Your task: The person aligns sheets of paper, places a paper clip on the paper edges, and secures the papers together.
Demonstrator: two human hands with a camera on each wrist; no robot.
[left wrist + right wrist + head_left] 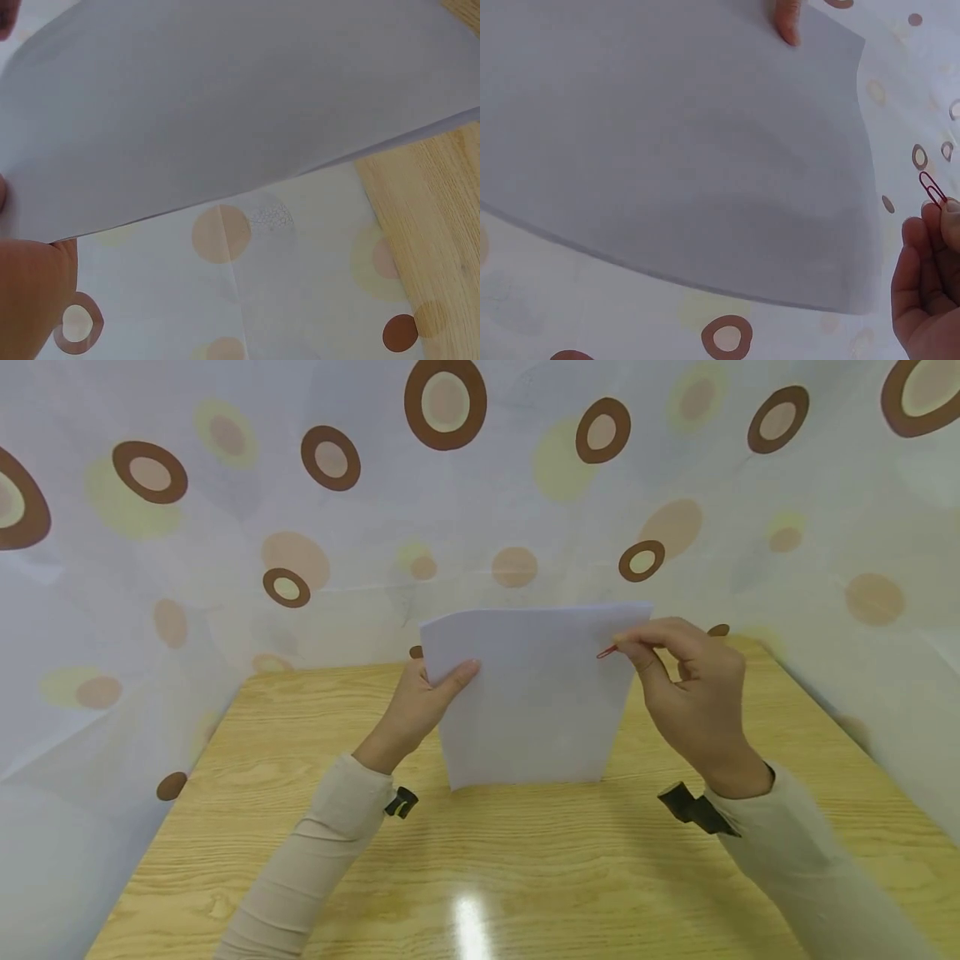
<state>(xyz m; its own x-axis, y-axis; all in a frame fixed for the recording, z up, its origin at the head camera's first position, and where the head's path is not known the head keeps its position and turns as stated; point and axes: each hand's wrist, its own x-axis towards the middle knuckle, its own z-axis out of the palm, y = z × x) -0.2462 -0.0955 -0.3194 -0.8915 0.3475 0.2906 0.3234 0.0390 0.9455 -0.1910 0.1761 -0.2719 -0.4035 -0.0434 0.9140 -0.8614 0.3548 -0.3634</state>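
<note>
White paper (536,702), several sheets thick at its edge in the wrist views, stands upright over the wooden table. My left hand (427,697) grips its left side, thumb on the near face and the other fingers behind. Between thumb and forefinger, my right hand (690,685) pinches a red paper clip (606,652) in front of the sheets' upper right part. In the right wrist view the paper clip (931,187) points away from the fingertips, and the right hand (930,277) is beside the paper's edge. Part of the left hand (34,292) shows in the left wrist view.
The wood-grain table (337,860) reaches back to a white sheet wall (465,518) patterned with brown and yellow circles, which also runs along both sides. A dark strap mount (697,810) sits at the right wrist, another mount (402,802) at the left.
</note>
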